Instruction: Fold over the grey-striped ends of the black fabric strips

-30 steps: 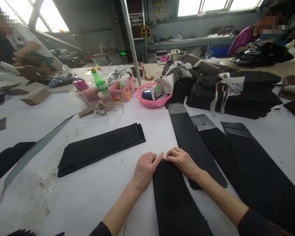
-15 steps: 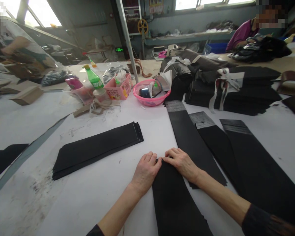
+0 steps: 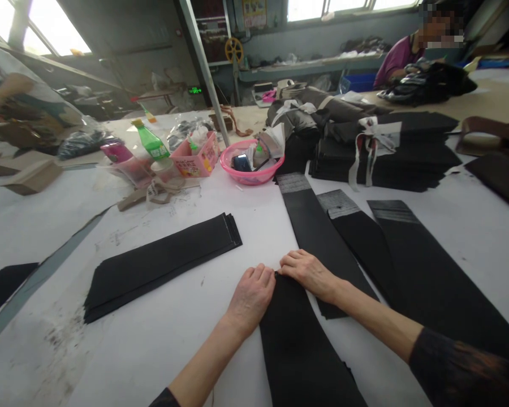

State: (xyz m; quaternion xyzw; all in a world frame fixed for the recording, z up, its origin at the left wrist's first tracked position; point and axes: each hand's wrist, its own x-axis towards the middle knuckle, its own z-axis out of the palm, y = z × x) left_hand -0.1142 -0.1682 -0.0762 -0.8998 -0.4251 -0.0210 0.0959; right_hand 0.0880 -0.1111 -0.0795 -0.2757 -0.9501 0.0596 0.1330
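Observation:
A long black fabric panel (image 3: 301, 339) runs from the bottom edge up to my two hands. My left hand (image 3: 254, 294) is closed on the left corner of its far end. At the right corner of the same end, my right hand (image 3: 305, 271) has its fingers curled down onto the cloth. The fingertips of both hands nearly meet, and they hide most of that edge. To the left lies a neat stack of black panels (image 3: 161, 260). Just right of my right hand lies another black strip (image 3: 318, 226) with a greyish far end.
Two more black strips (image 3: 365, 237) (image 3: 441, 265) fan out at the right. Behind stand a pink basin (image 3: 252, 179) holding a phone, a pink box (image 3: 199, 161), a green bottle (image 3: 150, 141) and a tied black fabric pile (image 3: 415, 158). A person in purple (image 3: 396, 59) sits at the far right.
The view has turned slightly, so the background things sit further left. My hands remain at the panel's far end, with the fingers shifted slightly along it.

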